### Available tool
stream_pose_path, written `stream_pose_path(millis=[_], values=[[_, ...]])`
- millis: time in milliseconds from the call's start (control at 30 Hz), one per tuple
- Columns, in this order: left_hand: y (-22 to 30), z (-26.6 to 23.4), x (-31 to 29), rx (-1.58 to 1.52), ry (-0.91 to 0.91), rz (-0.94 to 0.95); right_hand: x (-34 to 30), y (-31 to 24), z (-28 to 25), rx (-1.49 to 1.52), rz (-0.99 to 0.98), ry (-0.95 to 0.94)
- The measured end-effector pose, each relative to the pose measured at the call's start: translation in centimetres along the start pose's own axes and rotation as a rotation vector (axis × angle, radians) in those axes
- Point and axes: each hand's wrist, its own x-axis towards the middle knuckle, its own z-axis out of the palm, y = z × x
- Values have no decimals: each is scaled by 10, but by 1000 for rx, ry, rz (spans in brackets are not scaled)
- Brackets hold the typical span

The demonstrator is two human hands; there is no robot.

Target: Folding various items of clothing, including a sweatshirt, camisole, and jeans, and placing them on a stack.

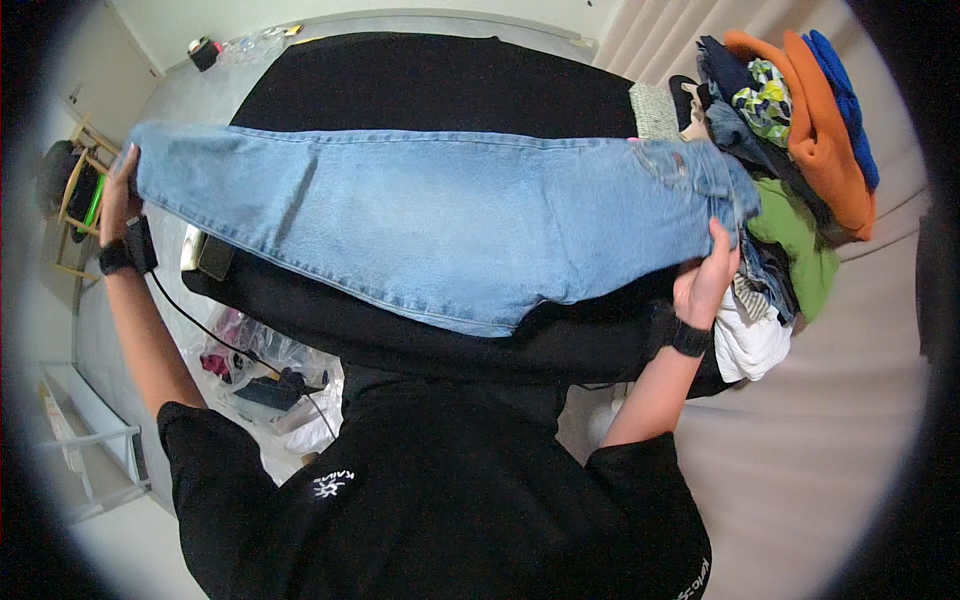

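Note:
A pair of light blue jeans (420, 220), folded lengthwise, stretches sideways across the view above a black-covered table (450, 85). My left hand (120, 195) grips the leg-hem end at the far left, its thumb near the top corner. At the other end, my right hand (706, 275) holds the jeans by the waist, thumb on top and the other fingers largely hidden. A back pocket shows near the waist. The lower edge of the jeans sags toward me in the middle.
Piled clothes stand at the right, among them an orange garment (825, 140), a green one (800, 250) and a white one (750, 340). A beige curtain (860, 400) hangs beyond. A black cable (190, 315) runs down at the left, near plastic bags (300, 350) on the floor.

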Motion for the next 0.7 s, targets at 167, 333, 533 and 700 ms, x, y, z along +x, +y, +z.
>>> stream_pose_path(millis=[167,333,533,700], values=[[91,0,75,0,-150,130,24,-40,48,95,-58,-86],[71,-55,107,-15,41,251,35,-41,48,188,-48,-100],[-100,-71,80,283,75,-133,28,36,2,68,96,-100],[-180,-65,42,433,96,-306,22,66,-28,-115,339,-57]])
